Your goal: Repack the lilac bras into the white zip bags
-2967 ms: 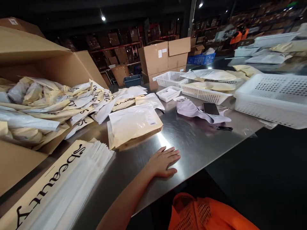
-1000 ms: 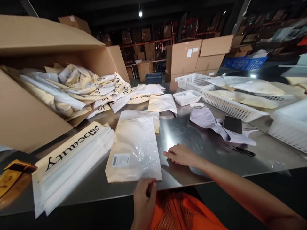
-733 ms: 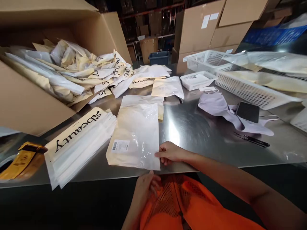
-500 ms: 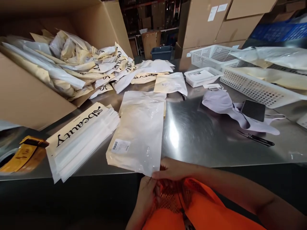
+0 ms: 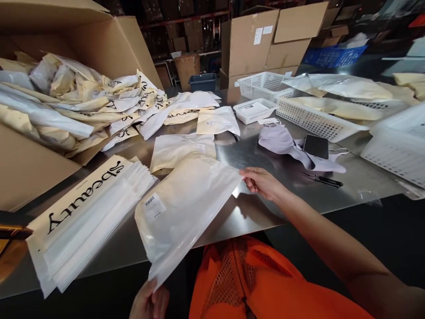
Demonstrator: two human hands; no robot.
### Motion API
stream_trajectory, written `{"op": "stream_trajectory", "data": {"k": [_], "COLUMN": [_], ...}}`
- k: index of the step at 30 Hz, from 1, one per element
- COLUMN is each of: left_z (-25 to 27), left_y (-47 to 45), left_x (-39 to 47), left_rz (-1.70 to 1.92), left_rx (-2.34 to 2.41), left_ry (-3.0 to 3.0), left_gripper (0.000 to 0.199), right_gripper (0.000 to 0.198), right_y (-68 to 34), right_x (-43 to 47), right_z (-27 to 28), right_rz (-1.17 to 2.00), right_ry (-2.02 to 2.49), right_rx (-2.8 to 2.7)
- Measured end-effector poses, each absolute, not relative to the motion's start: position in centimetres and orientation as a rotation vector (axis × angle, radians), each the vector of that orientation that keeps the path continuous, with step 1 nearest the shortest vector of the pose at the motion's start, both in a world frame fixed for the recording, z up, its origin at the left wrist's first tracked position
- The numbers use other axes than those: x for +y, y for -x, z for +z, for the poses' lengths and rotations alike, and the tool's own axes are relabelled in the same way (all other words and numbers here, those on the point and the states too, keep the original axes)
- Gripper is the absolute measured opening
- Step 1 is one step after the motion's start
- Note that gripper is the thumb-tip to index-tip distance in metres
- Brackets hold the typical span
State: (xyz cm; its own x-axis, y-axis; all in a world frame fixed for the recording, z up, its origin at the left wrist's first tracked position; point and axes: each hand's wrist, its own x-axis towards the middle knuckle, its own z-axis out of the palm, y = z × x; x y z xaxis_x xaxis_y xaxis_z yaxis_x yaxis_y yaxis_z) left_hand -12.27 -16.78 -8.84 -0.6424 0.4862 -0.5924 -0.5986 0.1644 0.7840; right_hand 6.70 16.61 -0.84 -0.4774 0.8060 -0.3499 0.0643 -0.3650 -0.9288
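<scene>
A pale, semi-clear plastic mailing bag (image 5: 195, 199) with a barcode label (image 5: 154, 206) is stretched between my two hands at the table's front edge. My left hand (image 5: 150, 300) is closed on its lower corner, below the table edge. At the upper right corner, my right hand (image 5: 260, 181) pinches the bag above the steel surface. Another bag with a label (image 5: 184, 148) lies just behind it. On the left rests a fanned stack of flat bags printed "Sbeauty" (image 5: 89, 217).
A large cardboard box (image 5: 29, 166) full of bags lies open at left. White perforated baskets (image 5: 308, 119) stand at right. A lilac bra (image 5: 279, 141), a phone (image 5: 316, 146) and black thread snips (image 5: 323, 180) lie on the steel table (image 5: 232, 221). A tape roll (image 5: 13, 248) sits far left.
My hands have moved apart, the right one up and rightward, the left one down and leftward. The bag is now pulled out slantwise between them. The view has turned to the right.
</scene>
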Motion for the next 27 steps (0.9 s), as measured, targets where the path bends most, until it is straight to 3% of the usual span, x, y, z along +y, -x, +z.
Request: {"op": "stream_trajectory", "data": {"k": [4, 6, 10, 15, 18, 21, 23, 27], "left_z": [-7.5, -5.7, -3.0, -2.7, -2.0, -0.2, 1.6, 5.5], "left_y": [14.0, 13.2, 9.7, 7.0, 7.4, 8.1, 8.4, 9.0], "left_x": [-14.5, -12.6, -7.9, -2.9, -1.1, 0.1, 0.6, 1.5], "left_rz": [1.164, 0.936, 0.49, -0.153, -0.197, -0.149, -0.009, 0.475], "left_rx": [2.747, 3.141, 2.768, 2.358, 2.288, 2.302, 2.284, 2.443], "left_ry": [-0.372, -0.903, -2.146, -2.158, -2.038, -2.042, -2.086, -2.264], "left_gripper": [0.041, 0.034, 0.036, 0.032, 0.025, 0.036, 0.045, 0.045], "right_gripper": [0.053, 0.053, 0.052, 0.046, 0.047, 0.025, 0.02, 0.038], "right_y": [-9.1, -9.6, -10.1, -11.3, -12.5, -13.0, -12.9, -12.4], "right_x": [15.4, 14.7, 14.6, 14.8, 13.3, 10.8, 9.4, 8.8], "right_z": [-2.6, -3.3, -3.8, -4.3, -5.1, -5.5, -5.3, -4.8], "right_rz": [1.841, 1.825, 1.826, 1.779, 1.373, 0.94, 0.828, 0.866], "right_ry": [1.199, 1.202, 1.185, 1.195, 1.14, 0.939, 0.687, 0.431], "right_rx": [-1.205, -1.099, -1.006, -1.006, -1.129, -1.545, -1.968, -2.487]}}
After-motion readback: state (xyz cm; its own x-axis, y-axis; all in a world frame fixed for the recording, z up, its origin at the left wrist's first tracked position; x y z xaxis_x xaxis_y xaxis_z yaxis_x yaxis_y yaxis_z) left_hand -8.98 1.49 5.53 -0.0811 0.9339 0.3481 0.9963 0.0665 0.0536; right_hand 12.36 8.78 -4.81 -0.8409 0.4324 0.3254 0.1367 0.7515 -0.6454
